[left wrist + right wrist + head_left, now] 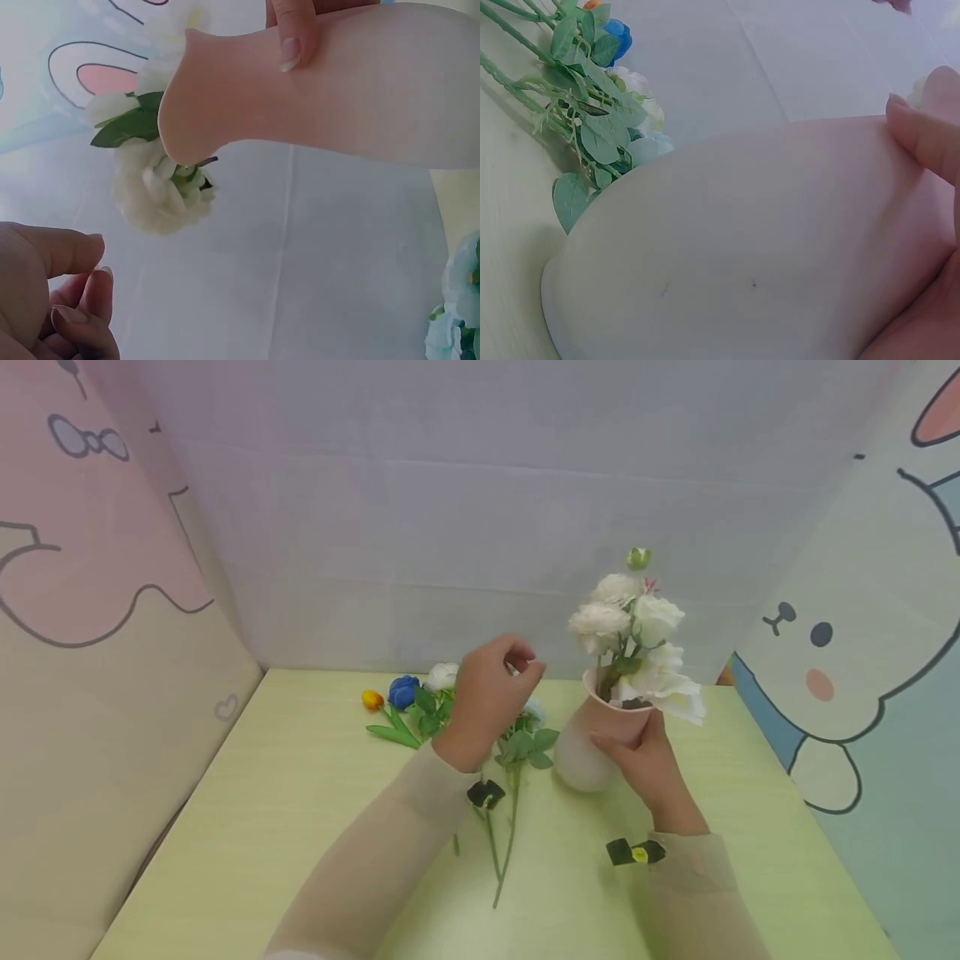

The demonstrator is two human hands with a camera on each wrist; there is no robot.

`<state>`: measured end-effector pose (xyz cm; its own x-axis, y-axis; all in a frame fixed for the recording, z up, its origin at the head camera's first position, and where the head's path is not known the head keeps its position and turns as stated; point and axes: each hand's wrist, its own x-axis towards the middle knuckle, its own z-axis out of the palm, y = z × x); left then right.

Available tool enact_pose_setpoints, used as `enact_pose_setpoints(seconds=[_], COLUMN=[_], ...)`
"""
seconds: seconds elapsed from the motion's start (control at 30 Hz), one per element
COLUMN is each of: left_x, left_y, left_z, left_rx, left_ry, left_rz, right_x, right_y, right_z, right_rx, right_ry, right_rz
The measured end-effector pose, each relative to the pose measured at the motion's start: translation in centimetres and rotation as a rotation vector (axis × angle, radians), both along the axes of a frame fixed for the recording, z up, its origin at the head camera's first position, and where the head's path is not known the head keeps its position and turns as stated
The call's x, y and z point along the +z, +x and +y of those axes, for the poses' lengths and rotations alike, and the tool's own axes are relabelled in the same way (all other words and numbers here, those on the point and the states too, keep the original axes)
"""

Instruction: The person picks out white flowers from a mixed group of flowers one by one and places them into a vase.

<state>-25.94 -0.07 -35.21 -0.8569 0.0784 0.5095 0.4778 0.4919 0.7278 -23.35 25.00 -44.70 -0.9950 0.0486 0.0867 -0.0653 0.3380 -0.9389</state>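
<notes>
A pink-and-white vase (583,758) leans slightly on the right part of the table, with white flowers (657,620) and a green bud (638,558) rising from its mouth. My right hand (651,770) grips the vase round its neck, thumb on the near side. To the left of the blooms, my left hand (491,697) hovers above loose flowers, its fingers loosely bent. In the left wrist view nothing lies between the thumb and fingers of that left hand (64,292), which is apart from the vase (225,97).
On the pale yellow table (247,827) lie a blue flower (403,692), an orange tulip (372,699), a white flower (442,676) and leafy green stems (512,843), partly hidden by the left arm. A pale cloth wall (480,535) stands behind, with cartoon-printed panels either side.
</notes>
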Motion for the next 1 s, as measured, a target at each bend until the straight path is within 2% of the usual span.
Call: enact_pose_setpoints(seconds=[0.23,0.37,0.53,0.67,0.83,1.0], left_x=[-2.4,-3.2,-4.1,-5.2,-7.4,-10.0], left_y=[0.9,1.5,2.1,2.4,2.5,2.7], left_z=[-3.2,-4.7,-6.0,-6.9,-7.6,-8.2], left_rx=[0.058,0.079,0.121,0.168,0.19,0.239], left_ry=[0.109,0.16,0.179,0.198,0.239,0.211], left_rz=[-0.023,-0.048,-0.1,-0.13,-0.18,-0.232], right_x=[0.1,0.1,0.0,0.0,0.1,0.3], right_y=[0.1,0.1,0.1,0.1,0.1,0.2], right_z=[0.0,0.0,0.1,0.1,0.1,0.0], right_rx=[-0.004,-0.009,-0.012,-0.005,-0.013,-0.017], right_ry=[0.015,0.023,0.026,0.026,0.029,0.025], right_rz=[-0.005,-0.004,-0.011,-0.013,-0.014,-0.013])
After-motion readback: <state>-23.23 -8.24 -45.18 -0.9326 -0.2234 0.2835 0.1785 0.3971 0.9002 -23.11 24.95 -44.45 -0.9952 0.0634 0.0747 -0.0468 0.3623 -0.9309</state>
